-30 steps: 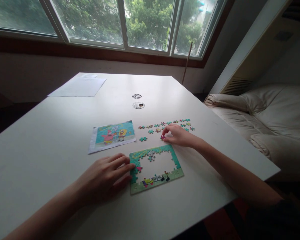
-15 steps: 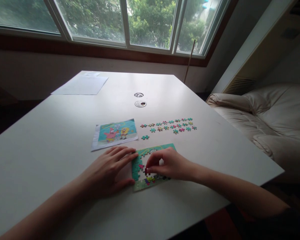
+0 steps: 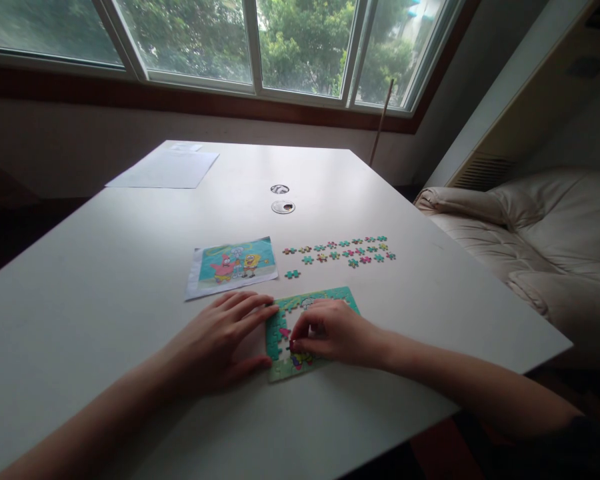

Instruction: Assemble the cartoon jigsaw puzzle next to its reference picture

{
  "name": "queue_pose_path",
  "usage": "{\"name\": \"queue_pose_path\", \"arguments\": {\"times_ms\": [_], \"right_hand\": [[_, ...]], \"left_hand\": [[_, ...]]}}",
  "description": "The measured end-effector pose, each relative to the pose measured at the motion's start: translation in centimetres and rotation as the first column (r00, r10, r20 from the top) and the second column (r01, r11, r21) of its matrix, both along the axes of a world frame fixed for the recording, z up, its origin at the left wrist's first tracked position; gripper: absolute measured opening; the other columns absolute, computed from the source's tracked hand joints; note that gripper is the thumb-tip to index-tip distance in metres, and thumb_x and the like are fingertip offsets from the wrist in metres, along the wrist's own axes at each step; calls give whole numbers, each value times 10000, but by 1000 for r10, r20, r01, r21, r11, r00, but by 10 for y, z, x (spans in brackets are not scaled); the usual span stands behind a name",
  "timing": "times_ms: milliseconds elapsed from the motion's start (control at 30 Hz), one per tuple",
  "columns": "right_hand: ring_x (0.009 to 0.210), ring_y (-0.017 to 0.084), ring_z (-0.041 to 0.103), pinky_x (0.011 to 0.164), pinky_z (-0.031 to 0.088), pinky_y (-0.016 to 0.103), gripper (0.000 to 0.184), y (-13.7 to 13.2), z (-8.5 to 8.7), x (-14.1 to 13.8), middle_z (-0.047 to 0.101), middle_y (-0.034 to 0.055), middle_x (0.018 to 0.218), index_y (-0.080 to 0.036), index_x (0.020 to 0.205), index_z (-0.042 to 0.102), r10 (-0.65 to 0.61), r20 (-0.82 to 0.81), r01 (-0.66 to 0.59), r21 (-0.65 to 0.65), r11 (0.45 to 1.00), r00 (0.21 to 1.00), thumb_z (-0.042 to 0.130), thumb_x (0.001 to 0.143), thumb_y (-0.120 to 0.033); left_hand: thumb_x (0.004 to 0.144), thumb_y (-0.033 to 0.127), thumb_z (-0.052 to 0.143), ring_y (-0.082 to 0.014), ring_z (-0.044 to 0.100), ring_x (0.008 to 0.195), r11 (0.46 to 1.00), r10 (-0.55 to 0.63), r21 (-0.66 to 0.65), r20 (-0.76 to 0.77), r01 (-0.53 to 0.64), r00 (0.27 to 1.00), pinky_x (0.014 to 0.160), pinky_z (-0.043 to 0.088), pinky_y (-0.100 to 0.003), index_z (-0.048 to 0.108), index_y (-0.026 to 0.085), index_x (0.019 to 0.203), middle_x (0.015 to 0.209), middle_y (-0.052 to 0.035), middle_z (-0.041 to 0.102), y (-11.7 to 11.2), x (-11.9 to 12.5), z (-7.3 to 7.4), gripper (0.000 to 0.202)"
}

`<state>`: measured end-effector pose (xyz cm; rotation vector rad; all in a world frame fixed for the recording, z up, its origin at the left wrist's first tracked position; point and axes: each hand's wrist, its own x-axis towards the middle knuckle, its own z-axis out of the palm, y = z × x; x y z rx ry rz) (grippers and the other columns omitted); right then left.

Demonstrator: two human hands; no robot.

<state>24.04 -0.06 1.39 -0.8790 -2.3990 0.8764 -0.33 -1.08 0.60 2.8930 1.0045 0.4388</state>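
A partly filled jigsaw puzzle (image 3: 280,371) lies on the white table, its border in place around a pale, unfilled middle. My right hand (image 3: 333,333) pinches a dark red puzzle piece (image 3: 292,346) low over the puzzle's lower left part, just above a colourful section of the bottom border. Flat along the puzzle's left edge rests my left hand (image 3: 230,337), fingers stretched out, with fingertips touching its corner and side. The right hand covers much of the puzzle's right half.
Beyond the puzzle is a printed picture sheet (image 3: 237,265) with cartoon figures. Rows of loose puzzle pieces (image 3: 334,255) lie to its right. Farther back are two round inserts (image 3: 283,207) in the tabletop and white papers (image 3: 165,168). A pale sofa (image 3: 555,227) stands on the right.
My right hand has lowered slightly, bringing the dark red piece down closer to the bottom border. My left hand stays in place on the puzzle's edge. The view has shifted very slightly.
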Motion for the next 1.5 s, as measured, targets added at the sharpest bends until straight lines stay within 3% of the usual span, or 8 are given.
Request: {"name": "queue_pose_path", "arguments": {"times_ms": [333,567,667,767,867,967,1200,1500], "right_hand": [[623,110,544,650,434,209,90,0,-8,1,601,6,651,-156,750,683,61,-21,-57,135,989,998,667,786,-237],[718,127,582,688,459,219,94,15,11,19,647,53,756,-144,816,663,96,-22,-90,212,973,995,588,840,-194],[724,133,580,691,457,239,115,38,21,48,651,56,781,-152,819,663,5,52,-19,281,960,999,560,851,-192],[685,132,573,661,445,244,119,65,25,85,653,50,775,-154,812,671,-195,180,133,307,942,964,558,837,-184],[689,144,587,651,432,245,124,86,24,116,670,47,766,-162,807,691,-333,303,249,283,926,893,576,818,-207],[690,149,599,638,425,242,158,95,21,131,680,52,804,-169,860,706,-368,351,293,251,923,861,583,815,-259],[800,171,608,719,426,251,153,98,13,132,685,40,859,-198,859,703,-325,393,258,215,942,860,576,784,-241],[798,169,596,693,412,241,133,97,20,133,678,28,861,-197,839,667,-271,458,257,95,962,846,585,773,-278]], "left_hand": [[818,440,587,-299,520,1129,1000,-3,13,-10,3,1000,926,436,-439,485,181,1285,1244,-123,567,0,1,0,543],[818,452,584,-299,530,1119,999,-9,36,-16,9,1000,917,440,-441,481,180,1289,1247,-125,566,1,-1,0,554],[822,454,577,-302,524,1129,999,-5,38,-21,6,1000,919,441,-445,474,178,1295,1261,-128,558,1,0,-1,557],[823,458,571,-306,517,1140,999,4,45,-29,-3,1000,927,437,-450,472,177,1298,1273,-130,552,2,0,-2,560],[826,460,566,-307,517,1139,998,17,54,-36,-15,999,924,439,-453,467,182,1308,1278,-129,549,1,0,-3,565],[821,473,569,-308,520,1137,998,24,52,-36,-22,999,918,446,-450,473,188,1310,1280,-126,551,1,-1,-5,574],[808,461,588,-308,527,1139,999,37,25,-10,-36,999,930,446,-451,486,202,1310,1275,-117,559,0,-2,-4,574],[813,466,579,-310,525,1136,999,32,19,-17,-31,999,930,449,-458,498,189,1301,1274,-128,557,0,-1,-3,566]]}}
